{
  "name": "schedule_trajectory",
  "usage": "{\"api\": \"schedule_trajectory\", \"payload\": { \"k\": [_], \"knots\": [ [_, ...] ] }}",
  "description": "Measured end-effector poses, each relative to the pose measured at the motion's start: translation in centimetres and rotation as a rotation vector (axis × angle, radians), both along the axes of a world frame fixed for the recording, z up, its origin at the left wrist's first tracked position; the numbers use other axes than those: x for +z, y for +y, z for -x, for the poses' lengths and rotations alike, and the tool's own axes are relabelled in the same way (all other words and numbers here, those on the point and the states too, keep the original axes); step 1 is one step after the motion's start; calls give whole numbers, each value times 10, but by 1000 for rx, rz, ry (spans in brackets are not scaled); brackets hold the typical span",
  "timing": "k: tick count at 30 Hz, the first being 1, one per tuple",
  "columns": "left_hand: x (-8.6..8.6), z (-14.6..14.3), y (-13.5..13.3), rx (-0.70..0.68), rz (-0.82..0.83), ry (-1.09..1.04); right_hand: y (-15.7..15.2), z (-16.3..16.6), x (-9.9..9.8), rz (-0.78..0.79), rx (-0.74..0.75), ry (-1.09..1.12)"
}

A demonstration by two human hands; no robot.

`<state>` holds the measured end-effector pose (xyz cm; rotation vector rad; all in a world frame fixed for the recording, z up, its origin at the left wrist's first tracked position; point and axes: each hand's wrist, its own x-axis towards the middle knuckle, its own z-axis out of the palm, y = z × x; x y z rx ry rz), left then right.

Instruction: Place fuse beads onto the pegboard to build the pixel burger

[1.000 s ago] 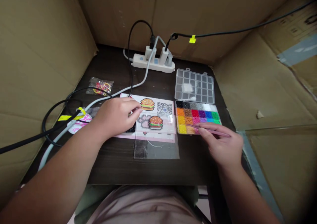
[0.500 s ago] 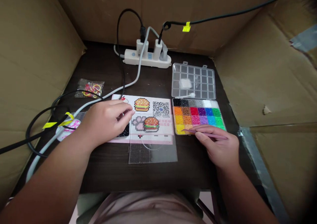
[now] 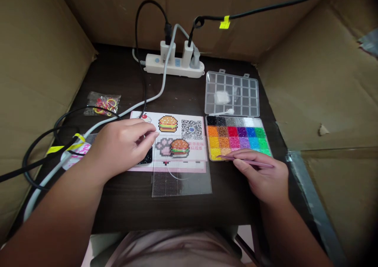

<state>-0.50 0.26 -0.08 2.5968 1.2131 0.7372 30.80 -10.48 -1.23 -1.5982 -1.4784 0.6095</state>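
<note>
My right hand (image 3: 260, 172) is closed on pink tweezers (image 3: 248, 161), their tips at the yellow beads (image 3: 215, 153) in the front left compartment of a bead box (image 3: 236, 139). My left hand (image 3: 126, 145) is curled over the left side of a printed pattern sheet (image 3: 193, 115), thumb and index finger close together. Whether anything is between them cannot be made out. Partly under this hand is a small tray of black beads (image 3: 146, 156). A clear pegboard (image 3: 195, 186) overlaps the sheet and bears a bead burger (image 3: 180, 148) beside a pink and grey paw (image 3: 164, 147).
The box's clear lid (image 3: 232, 88) lies open behind it, with a white spoon (image 3: 226, 112). A power strip (image 3: 174, 67), looping cables (image 3: 161, 93) and a bag of coloured rings (image 3: 103, 103) lie farther back and left. Cardboard walls (image 3: 319, 82) surround the table.
The camera view has shifted slightly. Both hands keep about the same places, and the tweezers' tips remain at the yellow beads.
</note>
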Motion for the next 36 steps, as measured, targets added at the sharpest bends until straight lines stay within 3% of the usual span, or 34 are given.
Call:
{"api": "schedule_trajectory", "payload": {
  "k": [14,25,31,36],
  "knots": [
    [-1,0,0,-4,-9,-1,-1,-1,-3,19,-42,26],
    [-2,0,1,18,34,10,2,-2,-9,53,-92,283],
    [-3,-1,1,15,59,4,20,25,5,-10,-28,299],
    [-4,0,2,22,55,-3,37,64,22,-41,95,147]
  ]
}}
